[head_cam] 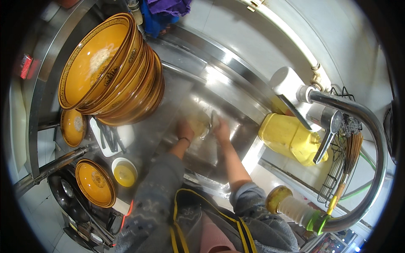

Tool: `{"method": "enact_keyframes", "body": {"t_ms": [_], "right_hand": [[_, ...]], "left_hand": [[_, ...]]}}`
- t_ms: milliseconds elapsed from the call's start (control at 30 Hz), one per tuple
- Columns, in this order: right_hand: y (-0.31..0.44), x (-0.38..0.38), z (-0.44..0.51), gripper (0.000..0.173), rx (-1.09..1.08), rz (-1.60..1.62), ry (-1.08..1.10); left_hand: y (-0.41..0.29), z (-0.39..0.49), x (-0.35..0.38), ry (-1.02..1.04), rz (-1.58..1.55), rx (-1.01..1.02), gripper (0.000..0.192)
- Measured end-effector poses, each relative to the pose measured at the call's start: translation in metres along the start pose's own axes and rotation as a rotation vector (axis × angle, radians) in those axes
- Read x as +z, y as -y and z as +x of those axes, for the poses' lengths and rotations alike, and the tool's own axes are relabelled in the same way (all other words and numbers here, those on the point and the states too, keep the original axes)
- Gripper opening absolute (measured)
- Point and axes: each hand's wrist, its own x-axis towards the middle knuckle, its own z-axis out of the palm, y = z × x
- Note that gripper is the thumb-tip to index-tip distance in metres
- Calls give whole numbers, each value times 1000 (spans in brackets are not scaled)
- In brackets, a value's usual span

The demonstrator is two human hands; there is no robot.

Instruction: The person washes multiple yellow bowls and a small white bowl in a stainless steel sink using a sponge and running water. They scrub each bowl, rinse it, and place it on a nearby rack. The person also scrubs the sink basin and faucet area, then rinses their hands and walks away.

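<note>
Both hands are down in a stainless steel sink (202,163), blurred by haze that looks like steam. My left hand (185,131) is at the left of a pale yellowish round shape (199,121), perhaps a bowl or water, and its fingers are hidden. On the other side, my right hand (222,129) has its fingers around or against a thin, shiny-edged thing that I cannot make out. Left of the sink, a tall leaning stack of amber-brown patterned bowls (139,85) stands on the steel counter (148,126).
A curved faucet pipe (378,136) arches at the right, above a yellow plastic jug (281,136) and a wire rack (329,180) with a whisk brush (351,151). At the left are a white tray (109,151) with dark utensils, a yellow-filled bowl (125,174) and smaller amber bowls (95,183).
</note>
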Motion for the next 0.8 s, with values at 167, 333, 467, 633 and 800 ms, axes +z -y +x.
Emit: {"method": "enact_keyframes", "body": {"t_ms": [167,333,467,633,800], "right_hand": [[15,22,17,40,-138,-301,176],[32,6,6,35,-564,-227,227],[52,-18,40,36,-682,-169,298],[90,19,78,28,-552,-533,157],[93,51,59,24,-716,-867,460]], "left_hand": [[0,6,40,-66,-26,-61,56],[-14,4,33,2,-568,195,53],[-25,-26,-8,209,-619,180,45],[-37,-96,-58,176,-707,-162,57],[-20,-161,-95,114,-946,91,62]]}}
